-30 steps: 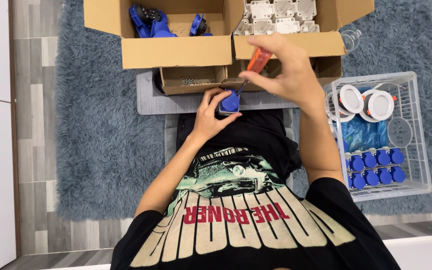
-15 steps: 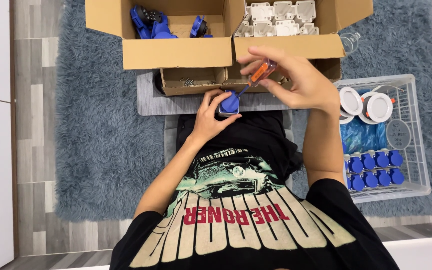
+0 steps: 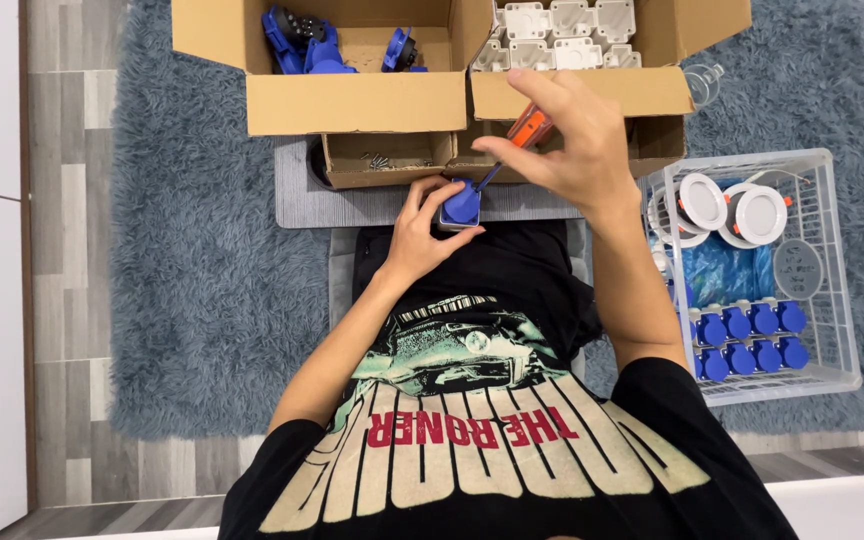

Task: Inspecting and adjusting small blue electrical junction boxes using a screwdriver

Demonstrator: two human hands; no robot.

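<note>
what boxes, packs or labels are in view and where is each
Left cardboard box: top left, open, brown, blue parts inside.
Right cardboard box: top right, open, brown, white parts inside.
Small cardboard tray: below the left box, shallow, brown, screws inside.
Blue plastic bag: in the white wire basket, crinkled.

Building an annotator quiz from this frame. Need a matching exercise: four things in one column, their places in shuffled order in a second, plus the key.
Things:
1. orange-handled screwdriver
2. blue socket part
3. loose screws
4. white round lamps

Places:
A. in the small open cardboard tray
B. in the clear wire-frame basket beside the person
C. gripped in the right hand
D. held in the left hand on the grey board

Pairs: 1-C, 2-D, 3-A, 4-B
</note>
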